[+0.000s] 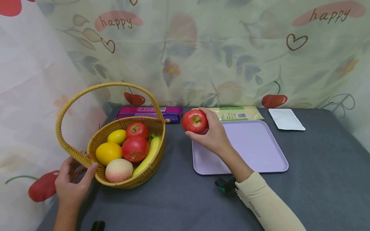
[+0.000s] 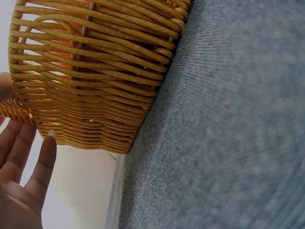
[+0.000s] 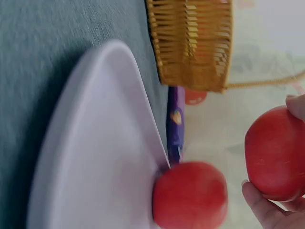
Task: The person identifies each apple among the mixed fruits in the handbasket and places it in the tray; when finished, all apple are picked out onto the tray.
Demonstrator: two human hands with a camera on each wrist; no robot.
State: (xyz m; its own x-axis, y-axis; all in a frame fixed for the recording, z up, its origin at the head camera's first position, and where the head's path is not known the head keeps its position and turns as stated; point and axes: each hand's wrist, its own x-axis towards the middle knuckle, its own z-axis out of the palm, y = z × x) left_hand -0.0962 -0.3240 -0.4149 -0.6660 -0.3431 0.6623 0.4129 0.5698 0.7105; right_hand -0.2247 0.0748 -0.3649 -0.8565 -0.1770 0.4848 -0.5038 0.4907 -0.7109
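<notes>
My right hand [image 1: 212, 131] grips a red apple [image 1: 195, 122], held up over the left side of a lilac tray [image 1: 251, 147]. Below it in the right wrist view, another red apple [image 3: 190, 195] sits on the tray; in the head view the hand and held apple hide most of it. At the left, my left hand [image 1: 72, 179] holds the wicker basket [image 1: 144, 178] where its handle [image 1: 65, 142] meets the rim. Inside lie two red apples [image 1: 135, 149], a lemon [image 1: 117, 137], an orange [image 1: 108, 154], a peach [image 1: 119, 170] and a banana [image 1: 148, 157].
Purple and pink packets [image 1: 144, 111] lie behind the basket. A pale green packet [image 1: 240, 113] is behind the tray, with a white packet [image 1: 286, 119] to its right. A printed curtain [image 1: 185, 64] backs the grey tabletop [image 1: 179, 199].
</notes>
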